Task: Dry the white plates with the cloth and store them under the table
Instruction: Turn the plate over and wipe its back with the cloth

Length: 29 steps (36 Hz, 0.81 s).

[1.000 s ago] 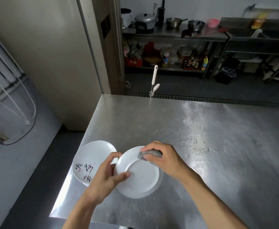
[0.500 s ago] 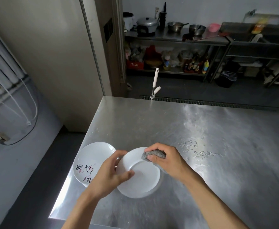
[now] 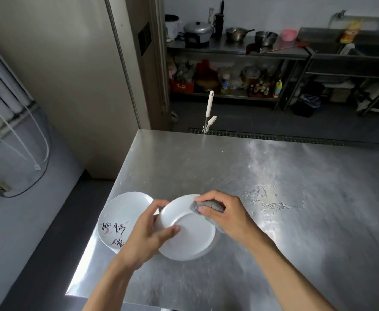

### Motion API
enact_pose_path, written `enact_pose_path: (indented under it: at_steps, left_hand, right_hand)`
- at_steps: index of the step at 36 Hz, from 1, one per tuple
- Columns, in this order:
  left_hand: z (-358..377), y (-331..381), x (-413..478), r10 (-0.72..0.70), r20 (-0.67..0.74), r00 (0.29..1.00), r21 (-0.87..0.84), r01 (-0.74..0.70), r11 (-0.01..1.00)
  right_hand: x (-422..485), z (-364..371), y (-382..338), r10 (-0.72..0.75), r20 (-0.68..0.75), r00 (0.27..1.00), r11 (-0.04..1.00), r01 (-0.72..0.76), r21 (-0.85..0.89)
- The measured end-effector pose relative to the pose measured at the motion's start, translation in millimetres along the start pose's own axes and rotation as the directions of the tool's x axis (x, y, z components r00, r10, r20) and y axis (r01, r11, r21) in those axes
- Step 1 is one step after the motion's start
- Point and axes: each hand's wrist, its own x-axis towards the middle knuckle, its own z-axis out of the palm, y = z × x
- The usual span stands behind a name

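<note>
The plain white round plate (image 3: pixel 188 234) is at the near left corner of the brushed steel table (image 3: pixel 229 167). Our left hand (image 3: pixel 146 234) grips its left rim, thumb on the inside, and our right hand (image 3: pixel 226 214) pinches the crumpled grey cloth (image 3: pixel 203 204) against its far rim. Just beside it on the left lies a second white plate with dark painted characters (image 3: pixel 123 216). Further right, we see small water drops (image 3: pixel 267 203) on the steel. Behind the table are a white-handled tool (image 3: pixel 209 106), a long floor grate (image 3: pixel 273 137) and steel shelves (image 3: pixel 235 50) with pots.
</note>
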Motion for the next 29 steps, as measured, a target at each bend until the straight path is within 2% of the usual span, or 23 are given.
enact_pose_path:
  at_steps: [4, 10, 14, 18, 20, 25, 29]
  left_hand:
    - [-8, -2, -3, -0.026, -0.067, 0.997, -0.035, 0.024, 0.999]
    - [0, 0, -3, -0.018, -0.027, 0.999, -0.017, 0.018, 1.000]
    - [-6, 9, 3, 0.057, 0.005, 0.998, 0.219, -0.057, 0.974]
    - [-2, 17, 10, 0.107, 0.131, 0.986, 0.448, -0.155, 0.881]
    - [-2, 17, 12, 0.127, 0.174, 0.977, 0.483, -0.197, 0.853]
    - [-14, 6, 7, 0.141, 0.166, 0.976, 0.422, -0.200, 0.884]
    - [-21, 3, -2, 0.072, 0.068, 0.995, 0.152, -0.082, 0.985]
  right_hand:
    - [-3, -14, 1, 0.031, 0.006, 0.999, 0.999, -0.032, 0.019]
    - [-2, -9, -1, 0.011, -0.045, 0.999, 0.999, -0.010, 0.033]
    - [-1, -8, -6, 0.005, 0.037, 0.999, 1.000, -0.004, -0.023]
    - [1, 5, -11, -0.063, 0.120, 0.991, 0.987, 0.080, -0.138]
    - [1, 7, -12, -0.099, 0.132, 0.986, 0.978, 0.121, -0.172]
    - [-6, -4, 1, -0.062, 0.109, 0.992, 0.987, 0.077, -0.144]
    - [-14, -14, 15, 0.035, 0.035, 0.999, 0.998, -0.033, -0.056]
